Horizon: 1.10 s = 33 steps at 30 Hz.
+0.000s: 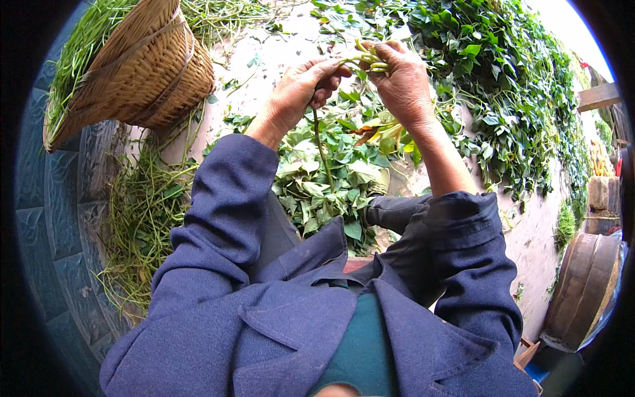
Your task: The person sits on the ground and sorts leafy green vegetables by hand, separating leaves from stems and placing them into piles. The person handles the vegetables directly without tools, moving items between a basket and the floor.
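Note:
In front of me at the top centre, my left hand [303, 87] grips a thin dark vine stem [322, 149] that hangs down over a pile of green leaves [317, 191] between my legs. My right hand [399, 74] is close beside it, its fingers closed on a small bunch of pale green stalks [375, 63]. One end of these stalks reaches to the fingertips of my left hand. Below my right wrist, some yellow and brown leaves [382, 131] lie among the greenery.
A woven basket [154, 69] filled with green stalks stands at upper left. A heap of stripped stems [149, 223] lies by my left arm, beside a blue-grey tiled wall [59, 218]. Leafy vines [496, 89] spread at upper right. A round wooden tub [578, 293] is at far right.

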Each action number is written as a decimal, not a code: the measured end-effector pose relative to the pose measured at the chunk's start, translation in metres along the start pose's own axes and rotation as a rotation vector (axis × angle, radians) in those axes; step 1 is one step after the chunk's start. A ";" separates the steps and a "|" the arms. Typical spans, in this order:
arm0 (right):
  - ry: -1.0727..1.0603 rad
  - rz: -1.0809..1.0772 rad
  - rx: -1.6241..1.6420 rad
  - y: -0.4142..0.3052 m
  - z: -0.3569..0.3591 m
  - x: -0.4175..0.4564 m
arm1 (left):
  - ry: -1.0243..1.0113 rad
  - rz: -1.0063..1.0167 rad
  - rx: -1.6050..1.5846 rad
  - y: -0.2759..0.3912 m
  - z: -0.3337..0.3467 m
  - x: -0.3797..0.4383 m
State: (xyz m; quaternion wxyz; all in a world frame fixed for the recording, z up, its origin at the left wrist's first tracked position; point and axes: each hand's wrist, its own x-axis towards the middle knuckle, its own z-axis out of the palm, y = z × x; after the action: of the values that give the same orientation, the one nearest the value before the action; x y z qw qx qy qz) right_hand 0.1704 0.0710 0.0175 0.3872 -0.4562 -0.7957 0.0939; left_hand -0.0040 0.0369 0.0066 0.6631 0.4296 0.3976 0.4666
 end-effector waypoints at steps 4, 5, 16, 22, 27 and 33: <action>-0.062 -0.010 -0.047 0.000 -0.002 0.000 | -0.034 0.021 0.166 -0.001 0.001 -0.001; -0.063 -0.014 -0.080 -0.001 -0.003 0.000 | -0.041 -0.005 0.121 -0.001 0.001 -0.001; -0.031 -0.093 -0.270 -0.014 -0.008 -0.005 | -0.253 -0.153 -0.298 -0.012 -0.003 0.001; -0.231 -0.039 -0.249 -0.023 -0.011 -0.010 | 0.079 -0.042 -0.054 -0.016 -0.005 0.005; -0.346 -0.019 -0.207 -0.031 -0.010 -0.012 | 0.074 0.042 -0.063 -0.020 -0.012 0.008; -0.706 -0.159 -0.152 -0.062 -0.004 -0.039 | 0.261 0.101 -0.168 -0.016 -0.027 0.015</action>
State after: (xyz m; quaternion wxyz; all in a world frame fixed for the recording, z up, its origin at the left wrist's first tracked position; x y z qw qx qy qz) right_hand 0.1433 0.0041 0.0307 0.0600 -0.3601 -0.9178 0.1559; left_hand -0.0210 0.0532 -0.0183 0.6149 0.3278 0.4179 0.5829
